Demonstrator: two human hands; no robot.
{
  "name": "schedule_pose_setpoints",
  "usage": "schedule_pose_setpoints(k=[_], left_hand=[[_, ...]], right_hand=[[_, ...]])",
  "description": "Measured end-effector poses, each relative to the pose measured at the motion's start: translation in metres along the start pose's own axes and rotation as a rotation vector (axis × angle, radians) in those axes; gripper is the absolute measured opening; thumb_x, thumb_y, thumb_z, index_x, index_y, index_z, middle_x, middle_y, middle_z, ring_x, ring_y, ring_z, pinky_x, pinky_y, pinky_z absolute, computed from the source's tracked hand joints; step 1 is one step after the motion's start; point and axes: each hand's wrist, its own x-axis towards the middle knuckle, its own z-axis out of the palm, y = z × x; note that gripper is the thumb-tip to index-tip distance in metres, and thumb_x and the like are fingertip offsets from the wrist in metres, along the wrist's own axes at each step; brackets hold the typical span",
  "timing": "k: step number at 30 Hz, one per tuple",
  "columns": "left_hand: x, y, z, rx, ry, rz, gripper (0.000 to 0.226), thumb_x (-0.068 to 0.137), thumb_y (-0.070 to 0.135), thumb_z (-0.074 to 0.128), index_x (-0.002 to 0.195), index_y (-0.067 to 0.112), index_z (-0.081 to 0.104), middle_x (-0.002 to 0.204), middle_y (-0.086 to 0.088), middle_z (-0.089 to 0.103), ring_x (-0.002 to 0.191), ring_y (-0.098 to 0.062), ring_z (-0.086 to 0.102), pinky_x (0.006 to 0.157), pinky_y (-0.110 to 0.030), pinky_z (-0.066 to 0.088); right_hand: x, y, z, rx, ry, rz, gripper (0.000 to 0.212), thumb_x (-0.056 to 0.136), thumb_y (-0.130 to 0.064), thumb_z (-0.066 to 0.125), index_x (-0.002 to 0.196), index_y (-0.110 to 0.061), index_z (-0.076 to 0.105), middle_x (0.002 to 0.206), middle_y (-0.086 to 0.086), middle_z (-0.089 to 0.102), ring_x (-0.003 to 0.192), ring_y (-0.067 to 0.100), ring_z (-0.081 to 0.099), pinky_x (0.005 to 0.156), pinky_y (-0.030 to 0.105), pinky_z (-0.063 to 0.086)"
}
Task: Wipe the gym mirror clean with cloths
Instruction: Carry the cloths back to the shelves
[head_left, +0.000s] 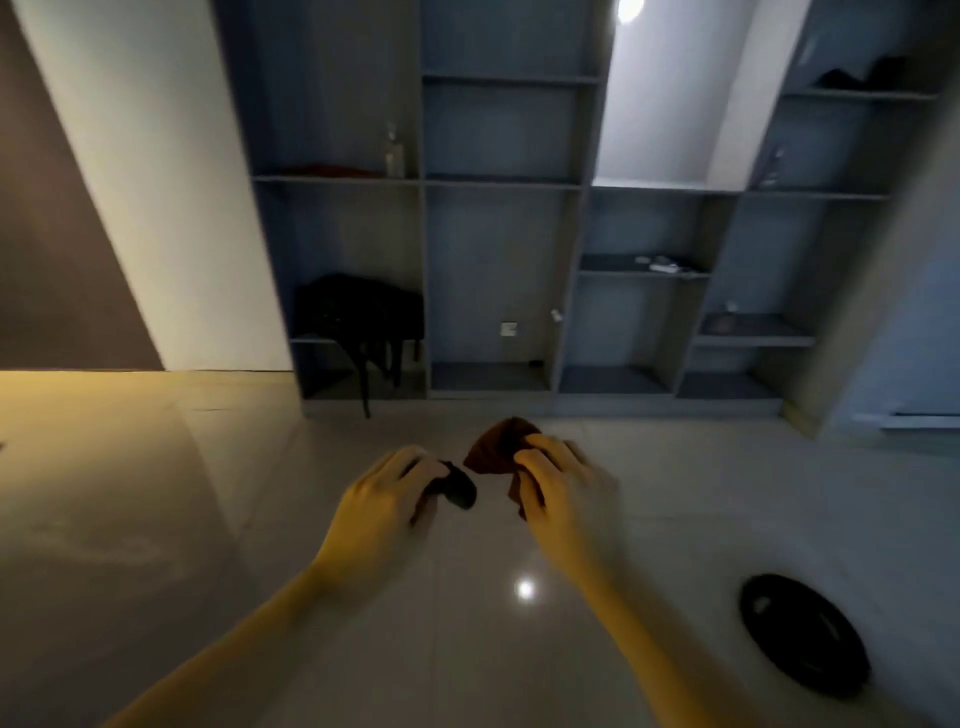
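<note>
Head view: my right hand (566, 488) holds a brown cloth (498, 447), with the fingers (540, 449) curled round it. The cloth is bunched. Its peak points to 12 o'clock beyond my fingertips and a tail hangs to 6 o'clock, so the long axis runs 12 to 6. My left hand (384, 499) grips a small dark cloth (460, 488), which sticks out of the curled fingers toward 3 o'clock. The cloths are just beside each other, above the floor (208, 519).

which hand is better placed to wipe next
Right, probably: the right hand grips the larger brown cloth, while the left hand holds only a small, balled dark cloth.
</note>
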Motion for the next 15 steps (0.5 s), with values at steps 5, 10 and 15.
schedule_pose_setpoints(k=[5, 10, 15], left_hand=[[0.095, 0.012, 0.079, -0.029, -0.01, 0.213, 0.023, 0.09, 0.011, 0.067, 0.112, 0.014, 0.072, 0.114, 0.0, 0.067, 0.098, -0.014, 0.063, 0.081, -0.02, 0.052], [0.183, 0.011, 0.157, -0.082, 0.013, 0.338, 0.03, 0.096, 0.022, 0.054, 0.118, 0.014, 0.072, 0.117, 0.001, 0.068, 0.102, -0.012, 0.063, 0.084, -0.022, 0.053], [0.283, -0.005, 0.25, -0.19, 0.001, 0.363, 0.034, 0.086, 0.007, 0.079, 0.118, 0.015, 0.071, 0.117, 0.001, 0.068, 0.098, -0.015, 0.067, 0.083, -0.024, 0.054]], right_hand=[[0.003, 0.103, -0.023, -0.149, -0.046, 0.069, 0.039, 0.073, -0.013, 0.088, 0.11, -0.013, 0.077, 0.118, 0.007, 0.074, 0.094, 0.022, 0.073, 0.074, 0.036, 0.063], [0.02, 0.186, -0.033, -0.244, 0.002, 0.158, 0.046, 0.065, -0.011, 0.092, 0.108, -0.011, 0.077, 0.113, 0.006, 0.074, 0.089, 0.021, 0.073, 0.068, 0.032, 0.062], [0.069, 0.289, -0.002, -0.297, 0.079, 0.247, 0.034, 0.081, -0.008, 0.083, 0.113, -0.013, 0.076, 0.119, 0.005, 0.072, 0.091, 0.022, 0.072, 0.071, 0.035, 0.061]])
